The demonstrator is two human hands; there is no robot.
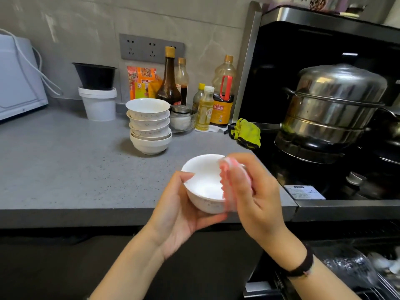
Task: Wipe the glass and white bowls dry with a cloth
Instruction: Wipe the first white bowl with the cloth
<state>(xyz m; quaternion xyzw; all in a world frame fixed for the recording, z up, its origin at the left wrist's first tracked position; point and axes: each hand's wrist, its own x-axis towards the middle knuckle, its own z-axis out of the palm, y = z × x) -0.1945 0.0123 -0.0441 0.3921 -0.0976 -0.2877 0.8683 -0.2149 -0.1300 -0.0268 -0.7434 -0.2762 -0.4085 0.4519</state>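
Currently, far left on the grey bench [65, 161], a white tub [99, 105] carries a black container [95, 76]. Right of it stands a stack of white bowls [149, 126], upright and nested, with bottles [168, 83] just behind. At the near edge, the left hand [179, 215] grips a single white bowl [203, 180] from beneath, fingers curled round its wall, holding it clear of the bench. The right hand [257, 200] grasps a pink cloth [229, 182], pressed against the bowl's right rim; the cloth is blurred. Further right, a yellow-green rag [245, 132] lies near a steel steamer pot [333, 109] on the black hob [279, 167].
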